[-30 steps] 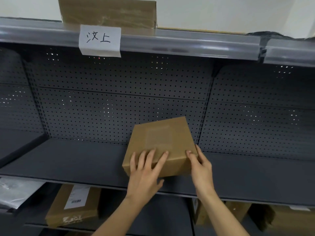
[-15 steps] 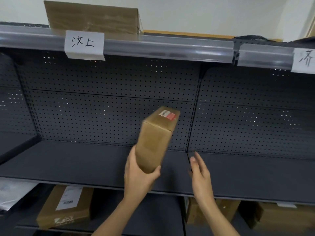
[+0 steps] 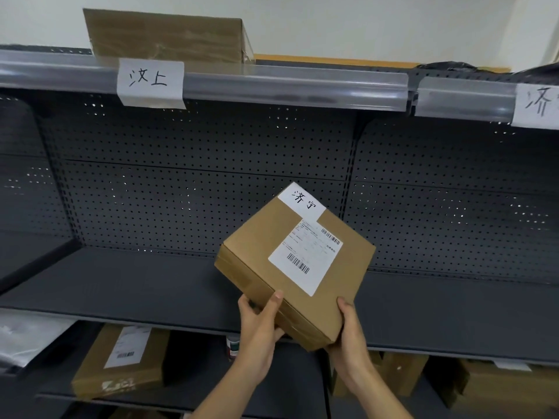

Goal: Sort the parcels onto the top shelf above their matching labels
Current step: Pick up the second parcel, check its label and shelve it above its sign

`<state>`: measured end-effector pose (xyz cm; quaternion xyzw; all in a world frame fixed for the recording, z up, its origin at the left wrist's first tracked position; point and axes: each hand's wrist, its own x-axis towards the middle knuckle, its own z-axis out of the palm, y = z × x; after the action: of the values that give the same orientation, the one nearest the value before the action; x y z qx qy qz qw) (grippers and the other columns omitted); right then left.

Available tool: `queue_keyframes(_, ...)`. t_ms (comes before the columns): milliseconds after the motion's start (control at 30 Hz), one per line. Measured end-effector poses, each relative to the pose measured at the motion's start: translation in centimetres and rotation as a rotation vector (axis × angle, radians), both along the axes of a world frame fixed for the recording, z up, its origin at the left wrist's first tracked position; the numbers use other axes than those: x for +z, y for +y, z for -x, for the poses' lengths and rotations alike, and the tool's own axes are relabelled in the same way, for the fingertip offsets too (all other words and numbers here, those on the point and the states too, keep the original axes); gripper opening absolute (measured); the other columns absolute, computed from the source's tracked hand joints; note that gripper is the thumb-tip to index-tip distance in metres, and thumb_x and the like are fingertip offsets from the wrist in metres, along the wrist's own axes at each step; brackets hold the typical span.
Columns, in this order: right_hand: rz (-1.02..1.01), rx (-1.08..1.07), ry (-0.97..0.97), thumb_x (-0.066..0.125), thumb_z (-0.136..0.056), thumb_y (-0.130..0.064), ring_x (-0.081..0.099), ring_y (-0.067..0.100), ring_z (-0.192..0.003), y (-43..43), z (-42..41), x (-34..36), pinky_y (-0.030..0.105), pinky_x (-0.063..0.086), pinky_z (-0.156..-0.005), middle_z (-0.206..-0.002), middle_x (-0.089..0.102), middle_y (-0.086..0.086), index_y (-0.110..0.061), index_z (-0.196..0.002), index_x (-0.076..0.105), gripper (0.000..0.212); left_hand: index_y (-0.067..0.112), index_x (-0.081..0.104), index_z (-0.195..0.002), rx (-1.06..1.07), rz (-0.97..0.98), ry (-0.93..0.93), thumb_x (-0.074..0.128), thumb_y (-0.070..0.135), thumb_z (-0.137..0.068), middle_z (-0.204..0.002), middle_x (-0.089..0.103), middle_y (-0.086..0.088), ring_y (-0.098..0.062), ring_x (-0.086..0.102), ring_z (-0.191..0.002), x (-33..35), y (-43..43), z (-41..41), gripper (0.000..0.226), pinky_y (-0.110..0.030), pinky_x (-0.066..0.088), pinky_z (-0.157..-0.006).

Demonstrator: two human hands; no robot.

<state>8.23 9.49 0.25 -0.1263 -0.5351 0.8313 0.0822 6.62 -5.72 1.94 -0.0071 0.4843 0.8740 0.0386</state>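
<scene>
A brown cardboard parcel is held tilted above the middle shelf, its labelled face turned up. It bears a white handwritten tag 济宁 and a printed shipping label. My left hand grips its near left edge and my right hand its near right corner. On the top shelf rail hangs a label 汶上 at the left, with another brown parcel above it. A second label, cut off, starts with 济 at the far right.
Black bags lie on the top shelf at the right. The lower shelf holds a labelled box at the left, more boxes at the right and a small bottle. A white plastic parcel lies at the far left.
The parcel was lifted off the middle shelf and flipped over, so its labelled face now shows. My right hand, free half a second ago, has taken hold of it again.
</scene>
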Motion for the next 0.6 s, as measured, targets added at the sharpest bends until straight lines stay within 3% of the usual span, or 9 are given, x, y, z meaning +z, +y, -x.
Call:
queue_keyframes(133,-0.049,-0.075,0.05,0.059,-0.082,-0.056,0.062,0.03,-0.122,1.6,-0.5,0.2,0.062,0.043,-0.108,-0.13,0.07,0.004,-0.034,-0.139,0.054,0.061,0.043,0.023,-0.145,-0.038,0.06,0.039,0.087,0.04,-0.052,-0.14,0.054,-0.003,-0.02,0.059,-0.122,-0.4,-1.2,-0.2,0.113,-0.053,0.044,-0.107)
queue_keyframes(233,-0.125,-0.09,0.041,0.052,-0.092,-0.047,0.063,0.028,-0.115,3.6,-0.8,0.4,0.063,0.044,-0.106,-0.129,0.068,0.006,-0.034,-0.138,0.053,0.047,0.05,0.008,-0.149,0.023,0.173,0.051,0.09,0.053,-0.051,-0.149,0.039,0.006,-0.017,0.047,-0.133,-0.9,-2.9,0.4,0.128,-0.049,0.034,-0.115)
queue_keyframes(300,-0.166,-0.085,0.025,0.048,-0.098,-0.039,0.064,0.026,-0.11,4.9,-1.2,0.4,0.062,0.047,-0.102,-0.127,0.068,0.007,-0.032,-0.14,0.051,0.043,0.052,0.01,-0.149,0.038,0.223,0.069,0.084,0.056,-0.058,-0.153,0.033,0.007,-0.017,0.039,-0.138,-1.2,-4.2,0.9,0.117,-0.05,0.029,-0.117)
queue_keyframes(400,-0.216,-0.058,0.007,0.053,-0.089,-0.041,0.064,0.025,-0.111,6.2,-1.9,0.6,0.056,0.05,-0.101,-0.13,0.067,0.005,-0.032,-0.143,0.049,0.055,0.044,0.029,-0.146,0.03,0.302,0.15,0.07,0.052,-0.078,-0.156,0.036,0.006,-0.013,0.039,-0.137,-1.3,-5.1,1.5,0.081,-0.044,0.032,-0.116)
queue_keyframes(500,-0.273,-0.023,0.014,0.047,-0.1,-0.03,0.064,0.021,-0.112,6.6,-2.3,0.8,0.042,0.052,-0.092,-0.129,0.068,0.001,-0.031,-0.146,0.046,0.046,0.029,0.037,-0.149,-0.043,0.368,0.219,0.063,0.043,-0.085,-0.148,0.047,0.011,-0.01,0.047,-0.134,-1.3,-5.0,1.7,0.071,-0.036,0.037,-0.112)
queue_keyframes(600,-0.362,-0.025,0.013,0.05,-0.092,-0.041,0.06,0.017,-0.123,6.9,-2.6,1.3,0.041,0.045,-0.106,-0.14,0.062,-0.002,-0.033,-0.152,0.04,0.061,0.025,0.04,-0.148,-0.079,0.346,0.221,0.059,0.037,-0.088,-0.14,0.054,0.017,-0.003,0.052,-0.128,-1.6,-4.4,1.0,0.065,-0.031,0.039,-0.11)
